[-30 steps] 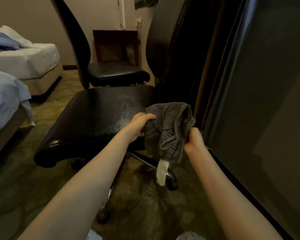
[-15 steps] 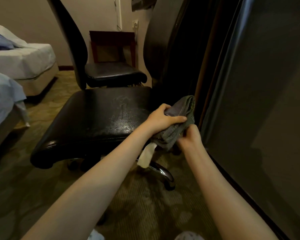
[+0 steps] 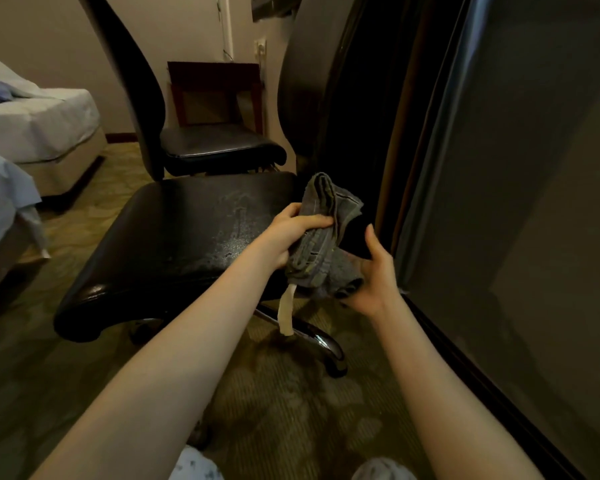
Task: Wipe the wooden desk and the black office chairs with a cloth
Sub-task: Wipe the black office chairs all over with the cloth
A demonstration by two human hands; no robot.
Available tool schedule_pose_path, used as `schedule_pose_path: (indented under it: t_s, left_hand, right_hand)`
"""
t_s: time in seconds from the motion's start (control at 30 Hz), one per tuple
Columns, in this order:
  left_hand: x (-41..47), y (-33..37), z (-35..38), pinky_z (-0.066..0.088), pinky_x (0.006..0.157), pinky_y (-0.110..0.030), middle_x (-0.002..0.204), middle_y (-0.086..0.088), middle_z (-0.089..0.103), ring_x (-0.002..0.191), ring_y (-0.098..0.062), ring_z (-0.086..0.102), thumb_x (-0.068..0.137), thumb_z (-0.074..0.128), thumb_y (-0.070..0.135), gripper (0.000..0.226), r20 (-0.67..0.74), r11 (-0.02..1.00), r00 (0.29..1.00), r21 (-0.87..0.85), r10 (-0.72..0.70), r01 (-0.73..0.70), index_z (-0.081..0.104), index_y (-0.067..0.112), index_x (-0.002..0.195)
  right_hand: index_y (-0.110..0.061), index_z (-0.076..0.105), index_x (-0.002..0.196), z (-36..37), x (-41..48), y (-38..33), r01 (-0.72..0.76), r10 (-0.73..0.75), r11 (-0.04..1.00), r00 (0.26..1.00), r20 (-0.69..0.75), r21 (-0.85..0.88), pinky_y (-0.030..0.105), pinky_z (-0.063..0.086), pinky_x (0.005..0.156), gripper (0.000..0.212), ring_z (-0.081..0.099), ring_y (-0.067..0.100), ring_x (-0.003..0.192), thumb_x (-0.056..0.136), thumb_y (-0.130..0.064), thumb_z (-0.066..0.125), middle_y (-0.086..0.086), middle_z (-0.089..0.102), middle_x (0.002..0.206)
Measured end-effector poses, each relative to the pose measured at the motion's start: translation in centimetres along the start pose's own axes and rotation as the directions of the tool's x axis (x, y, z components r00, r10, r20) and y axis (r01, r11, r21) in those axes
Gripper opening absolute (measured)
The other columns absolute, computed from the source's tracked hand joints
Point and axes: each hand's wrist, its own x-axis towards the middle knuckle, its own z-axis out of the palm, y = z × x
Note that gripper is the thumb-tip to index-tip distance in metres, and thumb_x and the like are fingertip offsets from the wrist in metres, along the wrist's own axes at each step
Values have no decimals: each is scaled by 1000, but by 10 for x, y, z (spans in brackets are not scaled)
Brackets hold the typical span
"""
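A grey cloth with a pale tag hanging below it is bunched between my hands, just right of the near black office chair's seat. My left hand grips the cloth's upper fold, fingers curled round it. My right hand cups the cloth's lower end from underneath, thumb up, fingers bent under the fabric. The seat shows dull smears and a damp sheen near the cloth. A second black chair stands behind the first. The dark wooden desk rises on the right.
Two beds with white and pale blue linen fill the left side. A dark wooden stand sits against the far wall. The near chair's chrome base leg reaches across the patterned carpet below my hands. My knees show at the bottom edge.
My left hand has pulled back and lifted the cloth's upper fold. My right hand has shifted lower and turned palm up under the cloth. The view has tilted slightly.
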Motion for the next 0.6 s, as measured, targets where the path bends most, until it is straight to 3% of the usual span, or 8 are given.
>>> schedule_pose_path:
  t_s: [0.13, 0.23, 0.33, 0.37, 0.43, 0.5, 0.53, 0.6]
  left_hand:
    - [-2, -7, 10, 53, 85, -47, 115, -11, 54, 102, -30, 57, 72, 79, 24, 50, -106, 955, 984, 274, 144, -111, 46, 23, 110]
    - [-6, -6, 16, 51, 91, -48, 121, -13, 52, 108, -30, 57, 69, 79, 14, 66, 37, 950, 994, 293, 106, -112, 41, 25, 122]
    - [-6, 6, 6, 48, 93, -40, 112, -8, 56, 110, -27, 55, 78, 60, -10, 69, 176, 989, 984, 144, 2, -28, 36, 21, 135]
    - [-2, 8, 2, 47, 88, -37, 106, -6, 56, 106, -25, 54, 78, 54, -11, 66, 148, 983, 989, 181, -21, -6, 38, 20, 134]
    - [10, -1, -4, 44, 78, -31, 100, -7, 55, 103, -27, 54, 70, 51, 4, 57, -18, 918, 999, 394, -30, 35, 45, 10, 127]
    - [48, -32, -18, 43, 95, -37, 121, -11, 54, 120, -35, 48, 61, 54, 32, 76, -141, 767, 989, 629, -43, 123, 42, 9, 133]
    - [53, -44, -20, 39, 103, -43, 134, -11, 47, 127, -36, 41, 62, 56, 43, 84, -146, 678, 987, 718, -71, 155, 37, 14, 139]
    - [32, -48, -17, 31, 109, -44, 141, -12, 36, 132, -36, 32, 77, 62, 48, 79, -157, 521, 983, 833, -97, 184, 32, 15, 142]
  right_hand:
    - [-12, 63, 106, 16, -1, -15, 138, -132, 969, 990, 44, -203, 40, 51, 83, 29, 65, 27, 94, 89, -35, 56, 8, 73, 92]
    - [-10, 59, 119, 29, 8, -22, 179, -224, 925, 969, -101, -336, 39, 54, 80, 46, 66, 26, 95, 79, -29, 73, 10, 69, 104]
    - [-15, 62, 111, 32, 18, -31, 299, -487, 774, 845, -223, -558, 39, 54, 82, 42, 65, 22, 95, 74, -28, 78, 5, 68, 104]
    - [-19, 63, 110, 34, 19, -30, 291, -602, 615, 774, -198, -733, 39, 53, 84, 40, 64, 22, 96, 75, -32, 76, 3, 67, 105]
    - [-19, 60, 118, 34, 25, -19, 134, -770, 76, 638, 27, -988, 38, 50, 83, 41, 60, 26, 101, 81, -35, 68, 4, 60, 116]
    - [-16, 41, 139, 29, 38, -5, -16, -690, -451, 641, 337, -892, 40, 47, 81, 51, 53, 30, 110, 91, -25, 55, 8, 44, 134]
    - [-16, 31, 145, 26, 45, -2, -58, -617, -591, 675, 405, -805, 40, 46, 81, 55, 50, 31, 113, 93, -19, 51, 9, 37, 139]
    - [-18, 26, 147, 22, 59, -4, -132, -555, -663, 748, 365, -737, 39, 46, 78, 61, 47, 32, 115, 92, -13, 52, 11, 29, 143]
